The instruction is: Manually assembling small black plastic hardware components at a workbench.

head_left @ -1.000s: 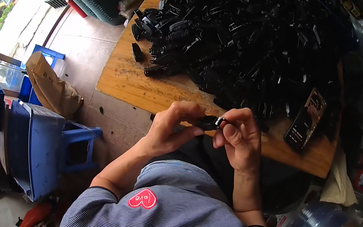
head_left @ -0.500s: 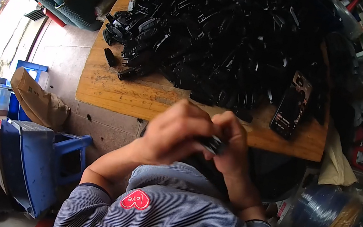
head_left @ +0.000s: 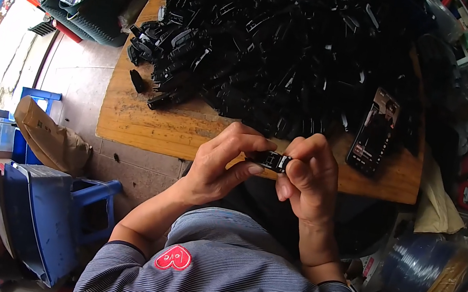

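Both my hands meet at the near edge of a wooden table (head_left: 144, 124). Between them is a small black plastic part (head_left: 269, 160) with a pale metal bit on it. My left hand (head_left: 224, 163) pinches its left end with thumb and fingers. My right hand (head_left: 308, 175) grips its right end. Just beyond my hands, a large heap of similar black plastic parts (head_left: 276, 47) covers most of the table.
A smartphone (head_left: 375, 132) with a lit screen lies on the table at the right. A blue plastic stool (head_left: 53, 214) and a brown bag (head_left: 51, 136) stand on the floor at the left. Crates and clutter sit beyond the table's far left; coiled tubing (head_left: 427, 277) lies at the right.
My hands have stayed together on the small black part, shifting their grip; my left fingers now sit more apart on its left end. The view has shifted slightly.
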`<control>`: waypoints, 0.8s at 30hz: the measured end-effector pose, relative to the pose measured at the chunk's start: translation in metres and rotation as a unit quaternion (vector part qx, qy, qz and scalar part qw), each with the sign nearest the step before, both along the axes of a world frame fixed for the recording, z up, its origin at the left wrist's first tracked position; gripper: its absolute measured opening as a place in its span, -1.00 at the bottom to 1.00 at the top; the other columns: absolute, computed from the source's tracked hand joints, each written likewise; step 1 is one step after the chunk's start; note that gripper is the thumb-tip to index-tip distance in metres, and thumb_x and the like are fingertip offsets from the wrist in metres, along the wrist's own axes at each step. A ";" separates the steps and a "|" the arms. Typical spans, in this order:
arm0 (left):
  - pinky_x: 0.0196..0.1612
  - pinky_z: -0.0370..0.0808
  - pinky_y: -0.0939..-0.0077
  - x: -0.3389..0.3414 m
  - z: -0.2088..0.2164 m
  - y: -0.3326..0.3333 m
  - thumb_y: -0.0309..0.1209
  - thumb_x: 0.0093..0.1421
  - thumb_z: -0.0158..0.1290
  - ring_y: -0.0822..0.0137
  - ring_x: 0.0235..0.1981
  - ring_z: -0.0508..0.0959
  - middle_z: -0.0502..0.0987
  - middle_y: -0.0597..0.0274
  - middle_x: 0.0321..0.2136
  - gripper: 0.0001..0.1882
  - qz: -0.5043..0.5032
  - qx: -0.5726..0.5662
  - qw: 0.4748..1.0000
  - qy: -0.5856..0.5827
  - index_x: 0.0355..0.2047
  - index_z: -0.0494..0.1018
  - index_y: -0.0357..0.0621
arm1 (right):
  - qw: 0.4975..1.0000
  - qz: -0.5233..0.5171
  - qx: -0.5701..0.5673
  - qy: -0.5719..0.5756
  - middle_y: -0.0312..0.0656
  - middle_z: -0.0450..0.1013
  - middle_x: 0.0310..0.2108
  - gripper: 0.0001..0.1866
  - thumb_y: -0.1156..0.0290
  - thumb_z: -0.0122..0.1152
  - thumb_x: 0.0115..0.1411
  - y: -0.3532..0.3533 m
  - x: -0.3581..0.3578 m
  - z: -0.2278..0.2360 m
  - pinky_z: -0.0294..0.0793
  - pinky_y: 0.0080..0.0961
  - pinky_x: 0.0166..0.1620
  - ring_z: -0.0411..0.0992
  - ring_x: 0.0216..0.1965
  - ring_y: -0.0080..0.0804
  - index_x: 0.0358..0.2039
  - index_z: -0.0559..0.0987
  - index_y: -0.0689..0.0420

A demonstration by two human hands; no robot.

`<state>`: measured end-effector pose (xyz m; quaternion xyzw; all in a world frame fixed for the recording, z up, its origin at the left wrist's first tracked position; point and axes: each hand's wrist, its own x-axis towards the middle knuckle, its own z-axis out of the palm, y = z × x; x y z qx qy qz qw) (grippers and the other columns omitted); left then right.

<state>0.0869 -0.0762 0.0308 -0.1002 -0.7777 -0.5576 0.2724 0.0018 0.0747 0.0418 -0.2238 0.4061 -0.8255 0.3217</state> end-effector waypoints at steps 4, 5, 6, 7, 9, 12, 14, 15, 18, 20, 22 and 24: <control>-0.30 0.40 0.52 -0.001 -0.004 -0.001 -0.54 0.04 0.11 0.26 -0.35 0.44 0.43 0.07 -0.32 -0.69 0.009 0.016 1.000 0.009 -0.17 0.39 -0.31 | 1.000 0.025 0.010 -0.007 -0.27 0.28 -0.55 -0.71 0.31 0.24 0.09 -0.002 0.001 -0.003 0.25 -0.73 -0.73 0.24 -0.74 -0.65 -0.41 0.31 0.17; -0.30 0.40 0.51 -0.001 -0.002 0.001 -0.55 0.03 0.11 0.25 -0.35 0.45 0.43 0.06 -0.32 -0.68 0.009 0.008 1.000 0.012 -0.18 0.39 -0.32 | 1.000 0.022 0.004 -0.022 -0.27 0.28 -0.55 -0.71 0.30 0.24 0.09 -0.001 0.002 -0.003 0.25 -0.73 -0.73 0.24 -0.74 -0.65 -0.41 0.31 0.17; -0.31 0.41 0.51 -0.001 -0.001 0.002 -0.56 0.02 0.11 0.23 -0.35 0.45 0.43 0.06 -0.33 -0.68 0.008 0.001 1.000 0.014 -0.18 0.38 -0.33 | 0.999 0.023 0.018 -0.022 -0.29 0.27 -0.59 -0.70 0.29 0.25 0.08 0.000 0.003 -0.003 0.25 -0.72 -0.74 0.24 -0.75 -0.64 -0.42 0.31 0.16; -0.31 0.41 0.51 0.001 0.000 0.000 -0.56 0.02 0.11 0.23 -0.35 0.45 0.43 0.06 -0.33 -0.68 0.004 0.005 1.000 0.017 -0.18 0.38 -0.33 | 0.999 0.019 0.021 -0.019 -0.29 0.27 -0.59 -0.70 0.29 0.25 0.08 0.001 0.002 -0.003 0.25 -0.72 -0.74 0.24 -0.75 -0.64 -0.42 0.31 0.16; -0.32 0.42 0.48 0.008 0.002 -0.006 -0.60 -0.01 0.10 0.20 -0.36 0.46 0.43 0.03 -0.33 -0.68 0.009 -0.035 0.999 -0.023 -0.19 0.38 -0.34 | 0.993 0.100 0.015 -0.068 -0.30 0.33 -0.62 -0.80 0.38 0.18 0.13 -0.001 0.001 -0.008 0.30 -0.71 -0.68 0.27 -0.73 -0.65 -0.40 0.35 0.16; -0.34 0.41 0.46 0.008 0.006 -0.007 -0.59 -0.02 0.07 0.18 -0.39 0.46 0.43 0.03 -0.38 -0.69 0.011 -0.043 0.999 -0.008 -0.20 0.39 -0.36 | 0.988 0.115 0.024 -0.103 -0.28 0.33 -0.62 -0.79 0.37 0.17 0.14 -0.003 0.005 -0.008 0.36 -0.68 -0.67 0.29 -0.73 -0.62 -0.34 0.35 0.16; -0.33 0.43 0.45 0.007 0.007 -0.007 -0.64 -0.04 0.09 0.16 -0.36 0.48 0.43 0.03 -0.35 -0.66 0.001 -0.045 0.999 0.001 -0.19 0.39 -0.36 | 0.987 0.123 0.016 -0.103 -0.24 0.36 -0.46 -0.75 0.35 0.16 0.15 -0.003 0.005 -0.010 0.45 -0.67 -0.60 0.35 -0.67 -0.59 -0.24 0.34 0.17; -0.34 0.42 0.48 0.007 0.006 -0.007 -0.58 0.00 0.09 0.18 -0.37 0.47 0.43 0.05 -0.36 -0.69 0.012 -0.046 0.999 -0.002 -0.20 0.39 -0.35 | 0.987 0.123 0.017 -0.103 -0.24 0.36 -0.46 -0.75 0.35 0.16 0.15 -0.002 0.007 -0.009 0.45 -0.67 -0.60 0.35 -0.67 -0.59 -0.24 0.34 0.17; -0.34 0.39 0.53 0.009 -0.002 -0.004 -0.44 0.09 0.06 0.25 -0.39 0.45 0.43 0.10 -0.37 -0.71 -0.019 0.045 0.997 -0.066 -0.19 0.39 -0.34 | 0.990 0.088 0.071 -0.080 -0.24 0.32 -0.28 -0.67 0.32 0.15 0.16 -0.002 0.008 -0.007 0.49 -0.62 -0.37 0.41 -0.44 -0.55 -0.13 0.34 0.17; -0.31 0.33 0.56 0.009 -0.003 0.000 -0.24 0.22 -0.04 0.37 -0.40 0.41 0.40 0.21 -0.38 -0.64 -0.080 0.176 0.968 -0.158 -0.16 0.38 -0.32 | 0.963 -0.018 0.141 0.230 -0.23 0.31 -0.20 -0.63 0.21 0.16 0.13 -0.003 0.006 -0.008 0.28 -0.50 -0.09 0.28 -0.17 -0.45 -0.14 0.40 0.16; -0.27 0.33 0.58 0.015 -0.016 0.013 -0.18 0.21 -0.04 0.42 -0.38 0.39 0.36 0.25 -0.39 -0.54 -0.121 0.296 0.933 -0.166 -0.03 0.29 -0.32 | 0.895 -0.138 0.168 0.389 -0.17 0.33 -0.17 -0.63 0.14 0.16 0.11 -0.008 0.011 -0.013 0.25 -0.46 -0.04 0.28 -0.11 -0.35 -0.22 0.49 0.17; -0.31 0.32 0.64 0.022 -0.006 0.017 -0.09 0.18 -0.01 0.44 -0.42 0.37 0.35 0.25 -0.43 -0.40 -0.154 0.348 0.895 -0.232 0.06 0.18 -0.30 | 0.888 -0.109 0.168 0.414 -0.16 0.35 -0.20 -0.67 0.19 0.17 0.11 -0.008 0.008 -0.007 0.28 -0.47 -0.07 0.30 -0.16 -0.34 -0.23 0.50 0.17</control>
